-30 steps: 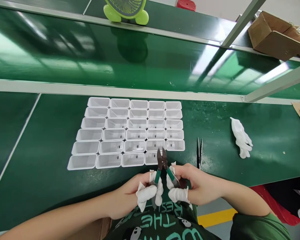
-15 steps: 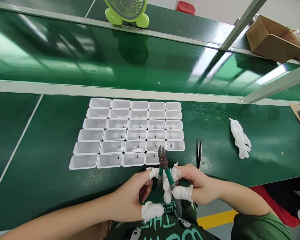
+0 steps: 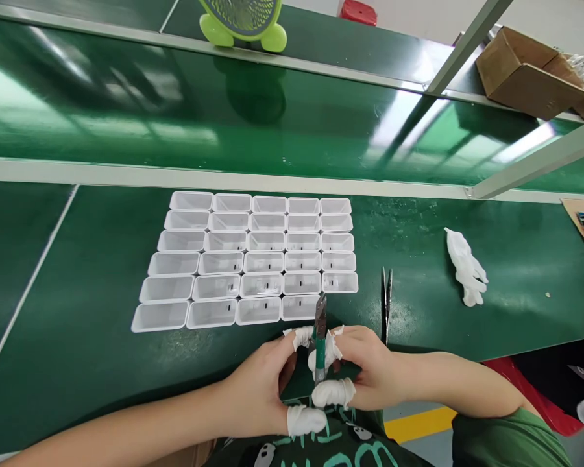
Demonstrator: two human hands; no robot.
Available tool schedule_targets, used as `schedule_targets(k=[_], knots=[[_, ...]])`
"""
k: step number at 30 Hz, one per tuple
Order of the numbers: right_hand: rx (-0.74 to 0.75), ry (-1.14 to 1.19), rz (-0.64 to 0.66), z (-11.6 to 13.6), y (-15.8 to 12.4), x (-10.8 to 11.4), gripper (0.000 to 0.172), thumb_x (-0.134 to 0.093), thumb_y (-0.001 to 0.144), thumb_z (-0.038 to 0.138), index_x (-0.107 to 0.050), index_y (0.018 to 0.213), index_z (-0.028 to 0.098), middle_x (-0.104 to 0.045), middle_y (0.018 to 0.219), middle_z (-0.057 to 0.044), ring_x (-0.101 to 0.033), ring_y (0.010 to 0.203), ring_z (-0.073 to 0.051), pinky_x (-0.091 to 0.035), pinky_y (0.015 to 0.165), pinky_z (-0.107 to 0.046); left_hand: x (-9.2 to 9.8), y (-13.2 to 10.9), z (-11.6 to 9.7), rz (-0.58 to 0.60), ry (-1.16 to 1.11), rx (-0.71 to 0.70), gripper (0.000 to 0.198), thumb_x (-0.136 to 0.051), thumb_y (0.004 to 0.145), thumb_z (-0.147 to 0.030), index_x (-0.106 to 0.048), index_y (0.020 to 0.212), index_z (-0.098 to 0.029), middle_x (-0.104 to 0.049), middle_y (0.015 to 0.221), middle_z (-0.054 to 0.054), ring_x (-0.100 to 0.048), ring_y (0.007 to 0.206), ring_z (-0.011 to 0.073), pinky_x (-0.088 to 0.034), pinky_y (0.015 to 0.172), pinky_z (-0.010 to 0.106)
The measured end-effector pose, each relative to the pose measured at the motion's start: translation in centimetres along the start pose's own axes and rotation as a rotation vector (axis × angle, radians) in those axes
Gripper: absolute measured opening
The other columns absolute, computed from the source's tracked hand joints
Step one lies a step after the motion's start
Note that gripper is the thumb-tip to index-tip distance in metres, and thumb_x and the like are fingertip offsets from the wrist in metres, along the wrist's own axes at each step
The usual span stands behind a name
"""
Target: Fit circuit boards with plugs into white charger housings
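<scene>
A pair of cutting pliers (image 3: 320,347) with green handles stands between my two hands, its dark jaws pointing away from me. My right hand (image 3: 370,363) is closed around the handles, with thumb and fingers in white finger cots. Curved about the left side of the pliers is my left hand (image 3: 265,389), its forefinger against the tool and its thumb lower down; its other fingers are mostly hidden. Just beyond the jaws are rows of white plastic bins (image 3: 260,310), several with small dark pieces inside.
Tweezers (image 3: 386,305) lie right of the bins on the green table (image 3: 92,363). Farther right is a crumpled white glove (image 3: 466,267). A raised shelf carries a green fan (image 3: 243,23) and a cardboard box (image 3: 525,78). A slanted metal post (image 3: 535,159) crosses the right side.
The pliers have turned more upright, and their handles look closer together. Both hands have drawn closer, the right moving left and the left slightly right.
</scene>
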State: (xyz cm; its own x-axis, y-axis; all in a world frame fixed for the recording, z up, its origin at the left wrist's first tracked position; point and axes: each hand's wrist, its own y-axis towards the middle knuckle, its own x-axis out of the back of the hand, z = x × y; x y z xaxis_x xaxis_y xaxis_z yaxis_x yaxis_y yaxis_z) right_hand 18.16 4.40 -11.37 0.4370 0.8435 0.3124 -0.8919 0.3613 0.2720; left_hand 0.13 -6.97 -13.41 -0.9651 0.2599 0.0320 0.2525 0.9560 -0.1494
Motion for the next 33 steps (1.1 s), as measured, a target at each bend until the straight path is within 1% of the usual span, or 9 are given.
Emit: schedule_targets(k=[5, 7, 10, 13, 16, 20, 24, 28, 33], knots=[[0.053, -0.176, -0.154, 0.5, 0.2, 1.1, 0.030, -0.058, 0.098, 0.051, -0.053, 0.095, 0.021, -0.061, 0.073, 0.000, -0.052, 0.064, -0.013, -0.044, 0.063, -0.024, -0.1, -0.3, 0.3, -0.030, 0.006, -0.053, 0.065, -0.079, 0.075, -0.046, -0.050, 0.126, -0.019, -0.033, 0.060, -0.012, -0.029, 0.049, 0.0069, -0.021, 0.043, 0.019], [0.045, -0.218, -0.180, 0.6, 0.2, 1.5, 0.043, -0.061, 0.094, 0.057, -0.054, 0.114, 0.020, -0.066, 0.090, -0.006, -0.059, 0.079, -0.017, -0.050, 0.074, -0.028, -0.1, -0.4, 0.4, -0.059, 0.036, -0.099, 0.060, -0.077, 0.078, -0.048, -0.049, 0.124, -0.020, -0.036, 0.061, -0.011, -0.030, 0.048, 0.0069, -0.022, 0.043, 0.019], [0.000, -0.228, -0.082, 0.6, 0.1, 1.7, 0.064, -0.068, 0.087, 0.063, -0.051, 0.130, 0.018, -0.063, 0.112, -0.013, -0.059, 0.104, -0.024, -0.053, 0.090, -0.038, -0.2, -0.5, 0.5, -0.126, 0.143, -0.191, 0.052, -0.080, 0.076, -0.046, -0.050, 0.113, -0.022, -0.036, 0.065, -0.010, -0.029, 0.050, 0.0068, -0.021, 0.044, 0.019], [-0.035, -0.170, -0.004, 0.6, 0.2, 1.4, 0.055, -0.075, 0.084, 0.056, -0.057, 0.121, 0.019, -0.059, 0.116, -0.014, -0.056, 0.110, -0.026, -0.053, 0.094, -0.039, -0.2, -0.4, 0.1, -0.137, 0.195, -0.241, 0.053, -0.081, 0.075, -0.045, -0.051, 0.112, -0.024, -0.033, 0.068, -0.009, -0.026, 0.053, 0.0073, -0.020, 0.045, 0.020], [-0.031, -0.110, -0.030, 0.8, 0.2, 0.9, 0.049, -0.077, 0.084, 0.048, -0.057, 0.119, 0.020, -0.058, 0.112, -0.012, -0.055, 0.108, -0.024, -0.054, 0.092, -0.037, -0.2, -0.1, -0.5, -0.126, 0.183, -0.274, 0.047, -0.077, 0.080, -0.043, -0.051, 0.115, -0.024, -0.028, 0.069, -0.008, -0.022, 0.055, 0.0081, -0.017, 0.045, 0.021], [-0.055, -0.109, -0.060, 0.9, 0.0, 0.4, 0.047, -0.079, 0.083, 0.043, -0.056, 0.118, 0.021, -0.057, 0.104, -0.011, -0.055, 0.097, -0.023, -0.054, 0.085, -0.037, -0.1, 0.3, -0.8, -0.115, 0.174, -0.280, 0.031, -0.070, 0.083, -0.031, -0.050, 0.105, -0.023, -0.023, 0.069, -0.008, -0.018, 0.055, 0.0081, -0.014, 0.044, 0.022], [-0.073, -0.073, -0.017, 0.7, 0.2, 0.9, 0.040, -0.076, 0.085, 0.047, -0.058, 0.108, 0.019, -0.060, 0.104, -0.011, -0.055, 0.097, -0.022, -0.053, 0.084, -0.035, 0.1, 0.1, -0.7, -0.046, 0.179, -0.216, 0.030, -0.071, 0.081, -0.035, -0.049, 0.094, -0.021, -0.024, 0.067, -0.009, -0.018, 0.054, 0.0079, -0.017, 0.045, 0.022], [-0.084, 0.033, 0.118, 0.8, 1.1, 2.2, 0.031, -0.067, 0.093, 0.049, -0.059, 0.096, 0.019, -0.063, 0.096, -0.008, -0.054, 0.094, -0.019, -0.051, 0.084, -0.031, 0.3, -0.5, -0.5, 0.060, 0.109, -0.130, 0.042, -0.072, 0.077, -0.046, -0.037, 0.076, -0.022, -0.027, 0.065, -0.008, -0.023, 0.055, 0.0082, -0.020, 0.048, 0.024], [-0.127, 0.017, 0.116, 0.9, 1.4, 2.7, 0.022, -0.060, 0.098, 0.037, -0.059, 0.087, 0.019, -0.062, 0.090, -0.007, -0.053, 0.090, -0.017, -0.049, 0.080, -0.029, 0.4, -0.6, -0.7, 0.127, 0.015, -0.056, 0.035, -0.069, 0.079, -0.045, -0.042, 0.079, -0.022, -0.030, 0.064, -0.009, -0.029, 0.055, 0.0097, -0.024, 0.052, 0.025]])
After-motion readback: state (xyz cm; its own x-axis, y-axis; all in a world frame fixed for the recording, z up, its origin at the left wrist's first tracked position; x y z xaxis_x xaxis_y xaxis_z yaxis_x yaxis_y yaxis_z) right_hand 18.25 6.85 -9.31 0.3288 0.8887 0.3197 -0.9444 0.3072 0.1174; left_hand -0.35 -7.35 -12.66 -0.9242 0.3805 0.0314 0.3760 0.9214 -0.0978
